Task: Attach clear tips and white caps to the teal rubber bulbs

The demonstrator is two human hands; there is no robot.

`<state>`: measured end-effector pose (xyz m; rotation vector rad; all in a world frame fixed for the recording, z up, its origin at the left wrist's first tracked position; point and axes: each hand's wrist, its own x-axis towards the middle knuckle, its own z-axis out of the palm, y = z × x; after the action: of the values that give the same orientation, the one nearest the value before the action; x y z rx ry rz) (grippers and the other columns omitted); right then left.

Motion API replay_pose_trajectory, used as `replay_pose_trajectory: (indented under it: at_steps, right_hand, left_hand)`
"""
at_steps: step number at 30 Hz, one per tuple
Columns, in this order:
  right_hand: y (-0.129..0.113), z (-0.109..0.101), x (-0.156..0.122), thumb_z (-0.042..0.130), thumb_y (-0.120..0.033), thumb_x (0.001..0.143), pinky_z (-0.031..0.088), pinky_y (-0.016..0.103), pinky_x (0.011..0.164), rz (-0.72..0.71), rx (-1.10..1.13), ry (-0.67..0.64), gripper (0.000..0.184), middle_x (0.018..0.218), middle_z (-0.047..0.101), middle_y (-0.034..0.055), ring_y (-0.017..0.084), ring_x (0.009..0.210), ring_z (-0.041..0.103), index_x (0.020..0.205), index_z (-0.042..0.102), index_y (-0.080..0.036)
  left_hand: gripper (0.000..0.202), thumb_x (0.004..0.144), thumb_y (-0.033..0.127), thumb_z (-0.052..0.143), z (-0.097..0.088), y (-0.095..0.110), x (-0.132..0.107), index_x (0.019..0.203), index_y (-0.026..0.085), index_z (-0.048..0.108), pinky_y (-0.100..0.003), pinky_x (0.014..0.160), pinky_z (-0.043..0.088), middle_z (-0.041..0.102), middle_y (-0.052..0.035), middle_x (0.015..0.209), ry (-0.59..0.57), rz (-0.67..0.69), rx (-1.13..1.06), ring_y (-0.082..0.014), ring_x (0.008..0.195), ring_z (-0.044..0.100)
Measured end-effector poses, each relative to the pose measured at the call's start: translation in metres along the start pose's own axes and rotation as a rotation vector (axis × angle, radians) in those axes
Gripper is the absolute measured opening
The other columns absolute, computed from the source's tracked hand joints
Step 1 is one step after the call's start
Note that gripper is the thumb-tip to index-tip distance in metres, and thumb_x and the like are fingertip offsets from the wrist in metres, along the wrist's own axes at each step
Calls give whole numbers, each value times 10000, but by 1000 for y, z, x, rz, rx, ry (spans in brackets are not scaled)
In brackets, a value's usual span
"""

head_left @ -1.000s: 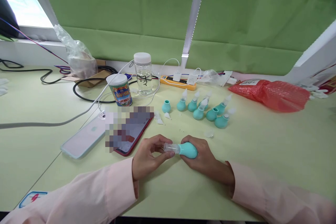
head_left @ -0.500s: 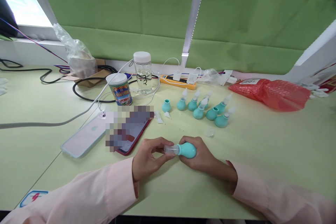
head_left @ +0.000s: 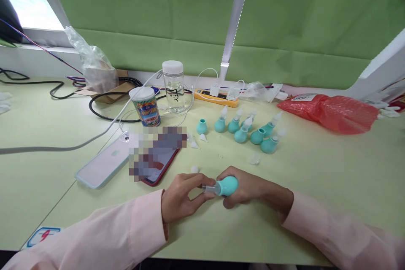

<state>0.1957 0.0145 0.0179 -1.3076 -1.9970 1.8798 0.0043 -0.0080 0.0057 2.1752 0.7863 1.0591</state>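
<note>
Mint-green squeeze bulb (head_left: 229,186) with a clear tube (head_left: 209,189) at its neck: the pair is held between the person's two hands, over the middle of the bench (head_left: 332,177), closer to the near edge than the far one.

From the left, a pale phone (head_left: 103,160) lies face down toward the bench's left side. Behind it stand a printed cup (head_left: 148,112) with a white lid and, nearer the far edge, a clear jar (head_left: 175,95) bearing a cat drawing. Next comes a phone in a red case (head_left: 161,165), partly pixelated, then a small white round piece (head_left: 195,169).

The left hand (head_left: 182,198) pinches the tube between thumb and fingers. The tube is transparent and cylindrical, its free end pointing toward the left edge. Right of it the bulb swells from a narrow collar into a smooth, rounded body, catching a soft shine on top. The right hand (head_left: 248,187) grasps the bulb, the thumb below and a finger above.

Beyond the hands, more bulbs (head_left: 241,136) in the same green stand or lean; most carry translucent pointed tips, two show open mouths. A red plastic bag (head_left: 332,112) lies near the far right corner.
</note>
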Motion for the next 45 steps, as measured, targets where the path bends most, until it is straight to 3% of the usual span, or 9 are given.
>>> replay_pose_trajectory:
  at_steps: [6,10,13,18,22,25,30,36,45]
  right_hand:
    - [-3,4,0,567,-149,569,172,157,305,19,195,-89,152,450,351,-88,27,352,267,580,418,-175]
    - [-2,18,-1,629,-217,591,304,169,403,-220,169,180,233,559,385,-67,55,466,375,721,439,-180]
    - [-1,29,-6,596,-217,649,377,195,518,-389,112,277,323,690,432,-38,85,593,427,909,405,-202]
    - [-6,24,-15,533,-256,733,429,276,696,-496,-233,386,333,949,498,45,149,801,490,1032,399,-198]
    - [-10,-1,-11,511,-290,755,417,343,801,-625,-547,688,305,1034,486,80,200,966,463,1035,431,-198]
    - [-11,-22,-10,530,-279,729,405,392,824,-552,-837,829,262,1025,493,95,237,992,454,971,487,-188]
    - [-14,-45,-15,507,-299,744,419,404,794,-297,-1064,782,330,1019,511,114,263,981,472,1043,495,-161]
    - [-20,-35,15,431,-299,814,422,336,771,-337,-1013,542,410,985,539,86,208,936,507,1207,379,-196]
    - [-23,-16,80,472,-307,795,404,288,612,-308,-919,677,207,730,594,70,203,746,555,809,597,-143]
  left_hand:
    - [160,704,179,606,1,-3,0,862,157,596,-218,627,512,671,-48,758,69,6,-42,-135,663,625]
    - [396,628,238,678,3,-3,4,995,138,570,-257,643,533,658,-52,785,174,-273,-266,-161,694,623]
    - [307,627,256,678,2,-2,7,894,119,614,-273,653,524,646,-64,810,167,-397,-452,-179,729,611]
    - [268,657,272,655,-2,0,10,869,112,616,-275,666,486,615,-50,775,202,-477,-629,-177,743,580]
    - [338,785,293,514,-2,1,8,1095,158,521,-251,702,437,554,-30,821,201,-389,-568,-144,788,527]
    - [387,841,279,418,1,3,5,1213,173,398,-266,763,396,533,-37,871,115,-345,-508,-141,830,509]
    - [261,872,269,331,6,7,0,1119,183,337,-275,724,384,517,-29,790,51,-339,-456,-140,782,502]
    - [200,795,239,471,6,11,-1,962,187,373,-252,646,388,516,-7,751,-37,-360,-282,-135,726,493]
    - [240,681,236,593,6,7,3,886,116,564,-240,659,430,594,-46,788,57,-440,-256,-151,716,548]
